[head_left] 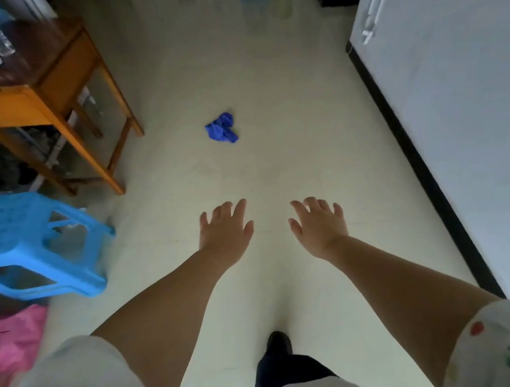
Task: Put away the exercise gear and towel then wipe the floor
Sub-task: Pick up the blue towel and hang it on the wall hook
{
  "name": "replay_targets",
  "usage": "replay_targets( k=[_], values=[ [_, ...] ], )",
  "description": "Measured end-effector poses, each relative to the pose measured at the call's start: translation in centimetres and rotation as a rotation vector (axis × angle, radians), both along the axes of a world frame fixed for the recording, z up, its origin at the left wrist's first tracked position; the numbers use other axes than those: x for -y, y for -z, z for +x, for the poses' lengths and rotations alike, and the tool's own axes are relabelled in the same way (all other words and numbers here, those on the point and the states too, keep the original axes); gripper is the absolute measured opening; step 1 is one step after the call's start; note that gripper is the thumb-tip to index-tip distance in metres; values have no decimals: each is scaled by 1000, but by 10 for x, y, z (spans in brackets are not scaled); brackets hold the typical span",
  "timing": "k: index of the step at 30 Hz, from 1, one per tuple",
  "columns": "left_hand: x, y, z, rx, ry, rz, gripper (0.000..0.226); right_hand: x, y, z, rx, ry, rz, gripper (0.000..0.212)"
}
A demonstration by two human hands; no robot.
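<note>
1. My left hand (224, 230) and right hand (318, 225) are stretched forward with loose fingers, both holding nothing.
2. The crumpled blue cloth (221, 129) lies in the middle of the pale tiled floor (266, 93), well apart from my hands.
3. I see no exercise gear; picking up the cloth and wiping seem still left, I judge.

Cloth (221, 128) on floor (275, 164), right of table (36, 89)

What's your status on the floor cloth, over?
Left hand and right hand open, empty, stretched forward. Blue cloth crumpled on floor ahead, untouched. Path clear.
</note>
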State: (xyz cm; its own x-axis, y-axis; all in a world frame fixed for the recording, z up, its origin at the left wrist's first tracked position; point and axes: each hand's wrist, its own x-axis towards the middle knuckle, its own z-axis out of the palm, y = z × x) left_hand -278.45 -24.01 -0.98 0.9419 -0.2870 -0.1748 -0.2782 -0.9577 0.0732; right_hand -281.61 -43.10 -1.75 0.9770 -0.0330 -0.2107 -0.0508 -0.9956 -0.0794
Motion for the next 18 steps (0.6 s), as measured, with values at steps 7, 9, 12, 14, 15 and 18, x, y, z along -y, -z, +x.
replay_targets(
  k=[7,9,12,14,15,18],
  values=[
    [-58,23,105,-135,-177,49,52,-40,12,117,-80,-84,53,48],
    [-66,32,140,-163,-173,85,52,-41,20,155,-99,-75,29,49],
    [-71,41,211,-179,-122,74,52,-40,30,226,-117,-3,20,49],
    [-76,41,265,-152,-90,54,52,-44,34,280,-116,41,10,49],
    [-80,40,291,-166,-73,41,52,-49,35,306,-133,72,31,49],
    [-97,34,359,-163,-15,68,53,-72,34,369,-148,113,62,50]
  ],
)
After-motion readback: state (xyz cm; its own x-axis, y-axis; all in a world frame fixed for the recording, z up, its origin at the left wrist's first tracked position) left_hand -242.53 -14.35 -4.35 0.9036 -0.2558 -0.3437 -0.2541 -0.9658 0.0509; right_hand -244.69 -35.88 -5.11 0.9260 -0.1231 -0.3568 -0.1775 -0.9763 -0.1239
